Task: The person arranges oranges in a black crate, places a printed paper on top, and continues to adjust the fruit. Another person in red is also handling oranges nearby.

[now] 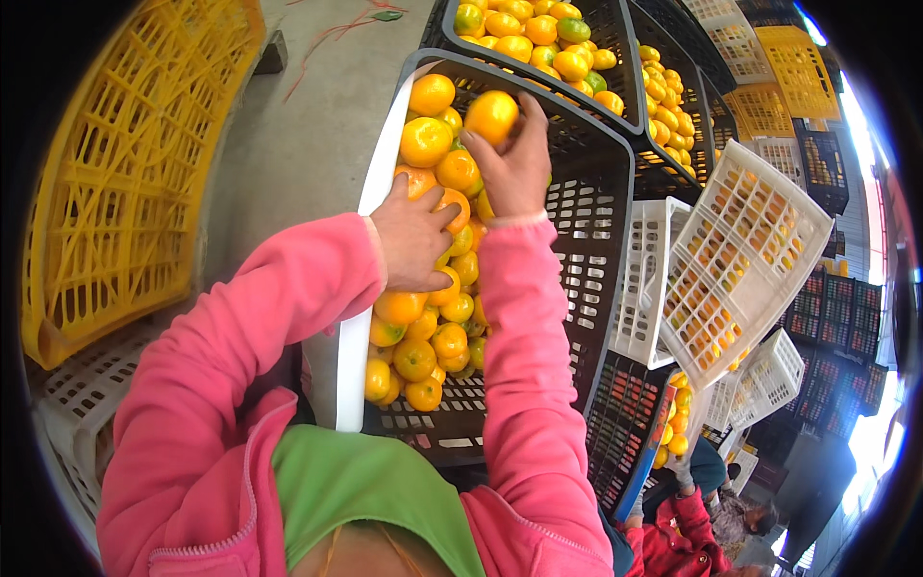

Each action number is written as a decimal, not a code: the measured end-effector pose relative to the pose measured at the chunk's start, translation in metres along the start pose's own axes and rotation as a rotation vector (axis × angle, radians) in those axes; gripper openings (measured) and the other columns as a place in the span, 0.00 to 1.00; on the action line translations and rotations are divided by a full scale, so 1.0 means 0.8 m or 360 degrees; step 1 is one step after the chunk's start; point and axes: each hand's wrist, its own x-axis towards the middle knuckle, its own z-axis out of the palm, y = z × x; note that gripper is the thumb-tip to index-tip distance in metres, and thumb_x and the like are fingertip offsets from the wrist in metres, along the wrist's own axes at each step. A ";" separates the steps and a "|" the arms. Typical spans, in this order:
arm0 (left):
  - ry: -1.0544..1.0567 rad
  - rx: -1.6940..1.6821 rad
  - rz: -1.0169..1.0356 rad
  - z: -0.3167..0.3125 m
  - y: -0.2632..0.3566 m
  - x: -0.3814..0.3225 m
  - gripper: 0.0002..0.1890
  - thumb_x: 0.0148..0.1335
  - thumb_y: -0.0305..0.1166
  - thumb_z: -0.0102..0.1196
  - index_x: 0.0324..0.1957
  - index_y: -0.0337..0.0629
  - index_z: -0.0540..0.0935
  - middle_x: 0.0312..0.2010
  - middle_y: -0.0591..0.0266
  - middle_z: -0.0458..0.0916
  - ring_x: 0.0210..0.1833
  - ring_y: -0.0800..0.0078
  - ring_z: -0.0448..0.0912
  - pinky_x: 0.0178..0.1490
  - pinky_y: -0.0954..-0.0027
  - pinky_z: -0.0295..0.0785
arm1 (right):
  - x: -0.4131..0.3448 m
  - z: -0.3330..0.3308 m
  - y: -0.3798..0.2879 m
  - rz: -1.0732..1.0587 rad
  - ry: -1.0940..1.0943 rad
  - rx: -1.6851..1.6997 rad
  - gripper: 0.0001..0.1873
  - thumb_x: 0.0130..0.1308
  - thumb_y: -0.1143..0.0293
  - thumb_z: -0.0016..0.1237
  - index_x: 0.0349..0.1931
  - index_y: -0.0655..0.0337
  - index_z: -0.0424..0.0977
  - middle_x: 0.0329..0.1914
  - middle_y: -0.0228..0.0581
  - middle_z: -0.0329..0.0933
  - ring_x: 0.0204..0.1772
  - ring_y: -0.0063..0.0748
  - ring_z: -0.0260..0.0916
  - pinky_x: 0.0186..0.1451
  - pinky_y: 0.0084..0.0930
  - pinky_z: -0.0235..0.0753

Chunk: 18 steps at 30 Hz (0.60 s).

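Note:
In the head view, my right hand [518, 167] grips an orange citrus fruit [492, 115] between thumb and fingers, near the far end of a dark plastic crate [609, 169]. My left hand [412, 236] lies palm down on the loose citrus fruit [414, 359] heaped along the crate's left side, its fingers spread. Some of these fruits are tinged green. A white sheet [351, 375] lines that side and folds over the rim. Slotted black wall and floor show to the right of the heap. My right sleeve hides part of the pile.
Beyond the far rim stands another dark crate of citrus [515, 47]. White slatted crates [642, 281] lean at the right. A yellow crate [137, 159] stands at the left above a white one [86, 404]. At lower right sits a person in a red jacket [678, 534].

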 end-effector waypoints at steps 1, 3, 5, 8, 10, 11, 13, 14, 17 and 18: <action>0.0006 -0.0029 -0.0003 -0.001 0.000 -0.001 0.31 0.54 0.56 0.48 0.49 0.41 0.79 0.61 0.56 0.67 0.65 0.57 0.60 0.62 0.36 0.51 | 0.011 0.012 -0.014 -0.0152 -0.0008 -0.0143 0.40 0.47 0.63 0.64 0.60 0.64 0.60 0.54 0.52 0.66 0.54 0.51 0.68 0.51 0.37 0.72; -0.0007 -0.0082 -0.0021 -0.002 -0.001 0.000 0.31 0.54 0.56 0.48 0.49 0.41 0.79 0.60 0.56 0.68 0.65 0.56 0.60 0.62 0.36 0.51 | 0.019 0.030 -0.035 -0.0043 -0.0390 -0.0528 0.41 0.49 0.59 0.62 0.63 0.57 0.57 0.52 0.53 0.66 0.52 0.56 0.69 0.50 0.41 0.72; -0.0083 -0.0091 -0.0024 -0.002 -0.002 0.001 0.31 0.54 0.56 0.48 0.49 0.42 0.79 0.60 0.56 0.68 0.66 0.55 0.59 0.62 0.36 0.51 | 0.025 0.041 -0.044 0.0083 -0.0613 -0.0427 0.42 0.50 0.59 0.62 0.65 0.55 0.55 0.52 0.54 0.66 0.50 0.57 0.69 0.50 0.42 0.72; 0.0019 -0.0046 -0.0014 0.001 -0.003 0.000 0.30 0.53 0.56 0.48 0.48 0.41 0.80 0.60 0.55 0.68 0.66 0.55 0.60 0.62 0.36 0.51 | 0.020 0.038 -0.031 -0.0078 -0.0478 -0.0360 0.42 0.51 0.60 0.61 0.66 0.56 0.54 0.52 0.54 0.67 0.50 0.56 0.70 0.51 0.41 0.72; 0.0048 -0.0012 0.0010 0.004 -0.002 0.000 0.30 0.54 0.56 0.48 0.47 0.41 0.80 0.60 0.55 0.68 0.66 0.55 0.60 0.62 0.36 0.51 | 0.011 0.025 -0.003 -0.0057 -0.0353 -0.0160 0.41 0.52 0.63 0.60 0.65 0.58 0.55 0.51 0.54 0.68 0.51 0.54 0.70 0.51 0.40 0.72; 0.0131 -0.0031 0.0023 0.006 -0.003 -0.002 0.30 0.54 0.56 0.48 0.46 0.40 0.81 0.61 0.55 0.67 0.65 0.56 0.61 0.61 0.36 0.51 | 0.002 0.017 0.016 -0.0161 -0.0260 -0.0041 0.40 0.53 0.64 0.59 0.65 0.58 0.56 0.51 0.54 0.69 0.52 0.53 0.70 0.51 0.39 0.72; 0.0042 -0.0013 0.0027 0.008 -0.003 -0.001 0.30 0.54 0.56 0.48 0.47 0.41 0.81 0.62 0.55 0.67 0.66 0.56 0.60 0.62 0.37 0.51 | -0.011 -0.011 0.064 -0.0141 0.0028 -0.0083 0.30 0.55 0.71 0.59 0.58 0.60 0.66 0.42 0.41 0.74 0.36 0.26 0.71 0.42 0.22 0.74; 0.0062 -0.0014 0.0033 0.010 -0.002 -0.002 0.30 0.55 0.57 0.48 0.47 0.41 0.81 0.62 0.55 0.66 0.66 0.56 0.60 0.62 0.37 0.51 | -0.014 -0.029 0.092 -0.0062 0.0117 -0.0218 0.25 0.55 0.71 0.59 0.54 0.61 0.70 0.39 0.39 0.75 0.39 0.25 0.72 0.43 0.23 0.75; 0.0103 0.0001 0.0023 0.013 -0.002 -0.003 0.30 0.55 0.57 0.47 0.48 0.41 0.80 0.62 0.56 0.66 0.67 0.57 0.60 0.62 0.38 0.51 | -0.030 -0.083 0.176 0.0661 -0.0019 -0.0689 0.19 0.55 0.67 0.56 0.46 0.68 0.74 0.40 0.53 0.79 0.43 0.44 0.78 0.46 0.32 0.75; 0.0103 0.0009 0.0018 0.014 -0.003 -0.002 0.30 0.55 0.57 0.47 0.48 0.41 0.80 0.62 0.56 0.66 0.67 0.57 0.60 0.63 0.38 0.50 | -0.032 -0.088 0.203 0.0907 -0.0144 -0.0778 0.20 0.52 0.63 0.56 0.44 0.64 0.76 0.41 0.52 0.79 0.43 0.50 0.76 0.48 0.37 0.73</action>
